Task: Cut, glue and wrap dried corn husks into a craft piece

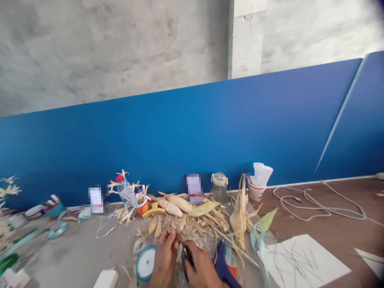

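Observation:
At the near middle of the table, my left hand is closed in a pinch, thumb against fingers. Whatever sits between its fingertips is too small to make out. My right hand is wrapped round a pair of black-handled scissors, their thin tips pointing up beside the left fingertips. Just left of my left hand lies a spool of light-blue ribbon with a white centre. A blue glue gun rests right of my right hand. Dried corn husks and shredded strips spread beyond both hands.
A clear jar, a phone and a paper cup line the blue partition. Thin wires lie on a white sheet at right, near a white cable. A husk-flower bottle stands left; a white box lies nearer.

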Demonstrator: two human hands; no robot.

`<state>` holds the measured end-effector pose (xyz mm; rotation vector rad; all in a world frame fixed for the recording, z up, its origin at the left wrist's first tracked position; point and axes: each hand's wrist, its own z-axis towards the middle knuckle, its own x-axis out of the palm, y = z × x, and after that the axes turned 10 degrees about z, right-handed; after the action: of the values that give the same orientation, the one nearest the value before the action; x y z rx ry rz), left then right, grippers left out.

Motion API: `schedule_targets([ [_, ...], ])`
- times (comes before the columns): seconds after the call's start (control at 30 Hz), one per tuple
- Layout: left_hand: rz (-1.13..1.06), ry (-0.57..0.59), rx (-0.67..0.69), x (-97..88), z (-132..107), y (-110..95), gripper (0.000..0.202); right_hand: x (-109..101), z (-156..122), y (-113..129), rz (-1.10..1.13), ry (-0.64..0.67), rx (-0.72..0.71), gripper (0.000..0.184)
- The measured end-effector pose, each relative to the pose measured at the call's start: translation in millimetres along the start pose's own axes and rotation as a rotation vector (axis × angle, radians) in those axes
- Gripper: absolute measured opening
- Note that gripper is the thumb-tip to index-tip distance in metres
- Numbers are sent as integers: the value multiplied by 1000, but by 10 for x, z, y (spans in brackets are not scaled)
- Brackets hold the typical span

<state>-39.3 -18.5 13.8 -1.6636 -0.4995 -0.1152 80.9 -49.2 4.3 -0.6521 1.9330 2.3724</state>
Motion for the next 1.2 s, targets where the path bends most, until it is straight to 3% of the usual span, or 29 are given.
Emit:
schedule_targets([
  [0.4,95,97,-6,-64,-22,-162,38,-51,-25,35,-63,60,42,40],
  [0.83,282,37,124,-162,71,-106,46,-46,-53,21,-154,104,23,38],
  [1.2,714,-78,316,-254,99,-119,56,-49,-67,34,-190,133,48,36],
])
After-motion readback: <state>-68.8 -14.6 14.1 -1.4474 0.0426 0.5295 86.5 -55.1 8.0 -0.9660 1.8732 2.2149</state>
